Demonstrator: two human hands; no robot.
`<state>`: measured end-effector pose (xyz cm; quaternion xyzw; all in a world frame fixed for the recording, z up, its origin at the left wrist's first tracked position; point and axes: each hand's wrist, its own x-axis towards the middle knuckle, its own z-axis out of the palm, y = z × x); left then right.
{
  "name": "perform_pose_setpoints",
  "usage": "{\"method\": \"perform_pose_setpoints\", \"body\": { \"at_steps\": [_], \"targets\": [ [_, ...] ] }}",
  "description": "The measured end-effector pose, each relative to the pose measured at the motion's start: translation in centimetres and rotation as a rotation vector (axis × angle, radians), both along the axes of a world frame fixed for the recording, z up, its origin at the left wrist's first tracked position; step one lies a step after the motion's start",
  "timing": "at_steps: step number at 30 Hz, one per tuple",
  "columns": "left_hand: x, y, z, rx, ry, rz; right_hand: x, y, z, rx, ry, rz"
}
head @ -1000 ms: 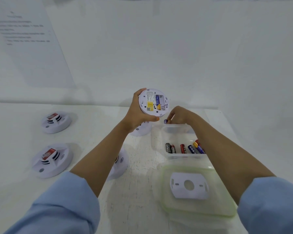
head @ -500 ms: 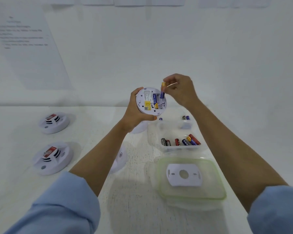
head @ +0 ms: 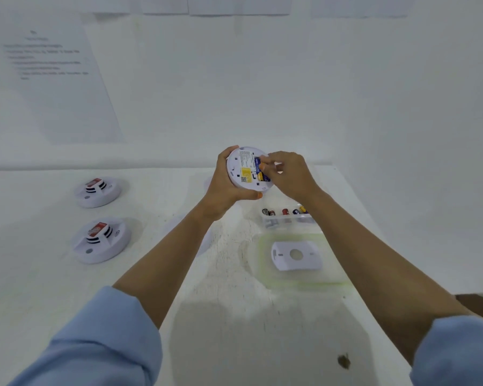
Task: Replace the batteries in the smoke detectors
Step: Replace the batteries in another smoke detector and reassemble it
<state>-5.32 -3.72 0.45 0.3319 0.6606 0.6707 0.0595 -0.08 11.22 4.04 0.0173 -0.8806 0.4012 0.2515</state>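
My left hand (head: pixel 226 188) grips a round white smoke detector (head: pixel 244 172) above the table, its back with a yellow label turned toward me. My right hand (head: pixel 289 174) has its fingertips on a blue battery (head: pixel 262 174) in the detector's open compartment, pressing it in beside another battery. Below my right wrist a clear tub (head: pixel 287 220) holds several loose batteries (head: pixel 285 211). A white mounting plate (head: pixel 296 255) lies on the tub's green-rimmed lid (head: pixel 262 263).
Two more smoke detectors with red stickers sit at the left, one nearer (head: pixel 101 240) and one farther (head: pixel 98 192). Another detector (head: pixel 207 240) is mostly hidden under my left forearm. A printed sheet (head: pixel 48 76) hangs on the wall. The table's right edge (head: pixel 374 274) runs under my right arm.
My right hand brought the blue battery from above the detector down into the compartment. The left hand kept holding the detector, tilting it slightly.
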Motion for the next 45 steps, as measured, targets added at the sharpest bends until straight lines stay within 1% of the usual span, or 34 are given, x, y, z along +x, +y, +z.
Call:
{"method": "perform_pose_setpoints", "body": {
  "at_steps": [2, 6, 9, 10, 11, 12, 13, 16, 18, 20, 22, 27, 32, 34, 37, 39, 41, 44, 45],
  "targets": [
    [1.0, -0.2, 0.0, -0.005, -0.018, 0.002, 1.2, -0.2, -0.1, 0.072, -0.031, 0.021],
    [3.1, -1.0, -0.5, -0.039, -0.044, -0.004, 3.7, 0.1, -0.3, 0.034, -0.194, 0.081],
    [5.0, -1.7, -1.1, -0.07, -0.052, 0.012, 6.0, 0.9, -0.6, -0.261, -0.244, 0.185],
    [5.7, -2.0, -1.3, -0.082, -0.053, 0.014, 6.9, 1.3, -0.8, -0.311, -0.235, 0.188],
    [6.2, -2.2, -1.5, -0.092, -0.053, 0.018, 7.6, 1.8, -1.1, -0.295, -0.235, 0.173],
    [6.8, -2.5, -1.8, -0.099, -0.047, 0.023, 8.4, 2.2, -1.2, -0.236, -0.26, 0.171],
    [7.2, -2.7, -2.1, -0.104, -0.039, 0.031, 9.1, 2.6, -1.5, -0.134, -0.329, 0.181],
    [8.3, -3.4, -2.9, -0.121, -0.048, 0.049, 10.6, 3.1, -2.6, 0.285, -0.629, 0.217],
    [8.8, -3.7, -3.2, -0.139, -0.042, 0.053, 11.1, 2.9, -3.3, 0.395, -0.737, 0.209],
    [9.3, -4.0, -3.2, -0.145, -0.033, 0.054, 11.3, 2.6, -3.6, 0.449, -0.77, 0.204],
    [9.7, -4.2, -3.0, -0.141, -0.038, 0.056, 11.3, 2.4, -3.7, 0.502, -0.771, 0.207],
    [9.8, -4.5, -3.0, -0.149, -0.034, 0.064, 11.0, 2.3, -3.5, 0.467, -0.783, 0.19],
    [9.1, -4.2, -2.2, -0.122, -0.029, 0.067, 10.6, 2.6, -3.0, 0.5, -0.74, 0.169],
    [8.3, -4.1, -1.7, -0.117, -0.025, 0.075, 10.2, 3.5, -2.0, 0.457, -0.652, 0.141],
    [6.8, -3.9, -1.2, -0.11, -0.02, 0.069, 9.1, 4.4, 0.9, 0.254, -0.429, 0.096],
    [6.0, -3.3, -0.9, -0.098, -0.023, 0.039, 7.9, 3.7, 2.6, 0.177, -0.307, 0.108],
    [5.4, -2.4, -0.1, -0.102, 0.002, 0.037, 6.4, 2.2, 3.6, 0.189, -0.236, 0.154],
    [3.7, -0.9, 1.0, -0.152, 0.123, 0.046, 3.8, 0.7, 3.5, 0.219, -0.224, 0.19],
    [3.1, -0.5, 1.1, -0.149, 0.134, 0.041, 3.0, 0.6, 3.4, 0.228, -0.221, 0.191]
  ]
}}
